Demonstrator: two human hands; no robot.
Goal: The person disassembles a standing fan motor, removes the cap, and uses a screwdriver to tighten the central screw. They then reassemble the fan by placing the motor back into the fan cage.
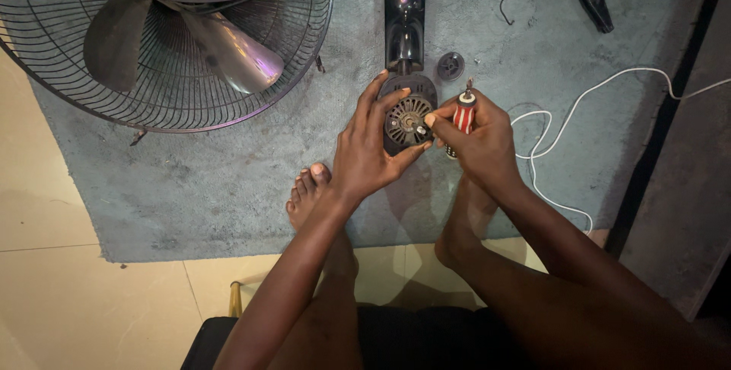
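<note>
My left hand [371, 144] wraps around the left side of a black round fan motor housing [409, 115], which sits at the end of a dark pole [404, 1] lying on the grey rug. Its open face shows a metal hub and shaft. My right hand [476, 132] holds a screwdriver with a red and white striped handle [464, 113], tip up, while its fingertips touch the right side of the motor face.
A wire fan guard with silver blades [171, 39] lies at the upper left on the grey rug [228, 180]. A small round dark cap [451, 65] rests beside the motor. A white cable [567, 115] loops at right. My bare feet rest on the rug's near edge.
</note>
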